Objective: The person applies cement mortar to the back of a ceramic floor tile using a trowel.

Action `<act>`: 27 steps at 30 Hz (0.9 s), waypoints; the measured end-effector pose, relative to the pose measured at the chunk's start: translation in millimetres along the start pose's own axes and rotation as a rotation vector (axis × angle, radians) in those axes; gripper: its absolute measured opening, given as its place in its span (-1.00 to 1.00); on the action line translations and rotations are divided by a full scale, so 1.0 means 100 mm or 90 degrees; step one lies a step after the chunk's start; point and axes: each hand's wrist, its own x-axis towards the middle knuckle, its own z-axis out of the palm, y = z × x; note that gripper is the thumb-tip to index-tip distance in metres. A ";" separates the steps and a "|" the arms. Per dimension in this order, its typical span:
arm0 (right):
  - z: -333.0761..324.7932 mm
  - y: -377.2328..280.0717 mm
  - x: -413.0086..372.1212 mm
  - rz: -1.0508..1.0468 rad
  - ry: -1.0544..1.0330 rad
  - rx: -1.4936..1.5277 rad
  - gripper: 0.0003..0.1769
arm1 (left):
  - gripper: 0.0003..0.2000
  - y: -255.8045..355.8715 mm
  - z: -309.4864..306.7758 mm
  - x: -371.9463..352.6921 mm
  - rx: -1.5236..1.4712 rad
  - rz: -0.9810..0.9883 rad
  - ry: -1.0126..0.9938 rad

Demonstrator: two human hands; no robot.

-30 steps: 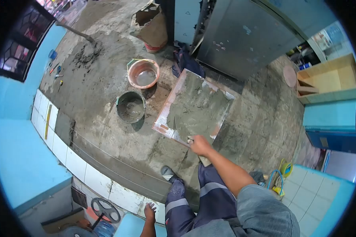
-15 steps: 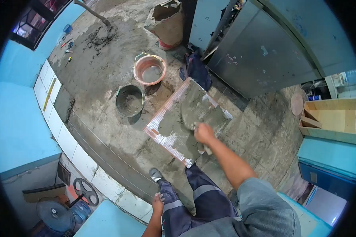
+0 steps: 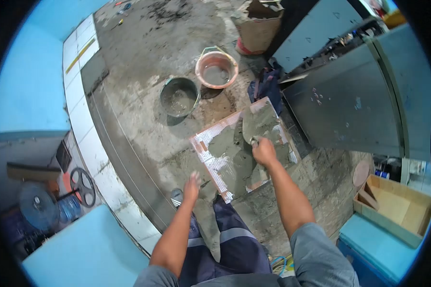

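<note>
A large square tile (image 3: pixel 209 161) lies tilted in front of my legs, its back up and largely covered with grey mortar (image 3: pixel 232 143). My right hand (image 3: pixel 264 151) is closed around the handle of a trowel (image 3: pixel 248 125), whose blade rests on the mortar near the tile's upper part. To the left of the tile, my left hand (image 3: pixel 192 186) is raised above the floor, fingers extended, holding nothing.
A dark bucket (image 3: pixel 179 97) and an orange bucket (image 3: pixel 217 70) stand beyond the tile. White tiles (image 3: pixel 92 148) line the left wall, with strings beside them. A torn bag (image 3: pixel 258 33), dark cloth (image 3: pixel 267 88) and metal cabinet (image 3: pixel 349 100) are at the right.
My left hand has risen and moved forward from beside my leg. The trowel has moved across the mortar toward the tile's far corner. The view has shifted, and the tile appears farther right.
</note>
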 end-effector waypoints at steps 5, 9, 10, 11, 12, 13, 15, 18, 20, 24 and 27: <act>0.46 -0.45 -0.42 -0.005 -0.064 0.008 -0.65 | -0.28 0.71 0.33 0.48 -0.069 0.008 0.007; 0.78 -0.82 -0.75 -0.024 -0.129 0.051 -0.66 | -0.23 0.83 0.18 0.41 -0.009 -0.027 -0.083; 0.91 -0.87 -0.82 -0.040 -0.130 0.052 -0.66 | -0.23 0.87 0.14 0.41 -0.029 -0.042 -0.090; 0.95 -0.94 -0.90 -0.052 -0.133 0.053 -0.67 | -0.22 0.81 0.08 0.40 -0.048 -0.060 -0.097; 0.94 -1.00 -0.92 -0.032 -0.154 0.060 -0.64 | -0.22 0.77 0.02 0.40 -0.066 -0.077 -0.104; 0.93 -1.01 -0.95 -0.033 -0.140 0.118 -0.65 | -0.24 0.72 -0.05 0.38 -0.074 -0.092 -0.081; 0.95 -1.01 -1.03 -0.037 -0.112 0.235 -0.67 | -0.27 0.51 -0.28 0.34 -0.086 -0.124 -0.028; 1.07 -1.27 -1.29 0.098 0.052 0.152 -0.66 | -0.28 0.13 -0.84 0.19 -0.020 -0.133 0.020; 1.31 -1.46 -1.40 0.226 0.124 0.104 -0.66 | -0.27 -0.10 -1.31 0.07 0.006 -0.165 0.025; 1.96 -1.94 -1.40 0.370 0.297 0.112 -0.66 | -0.29 -0.36 -2.30 -0.30 0.056 -0.219 0.036; 2.47 -2.16 -1.15 0.482 0.418 0.169 -0.66 | -0.32 -0.43 -3.14 -0.55 0.081 -0.233 0.060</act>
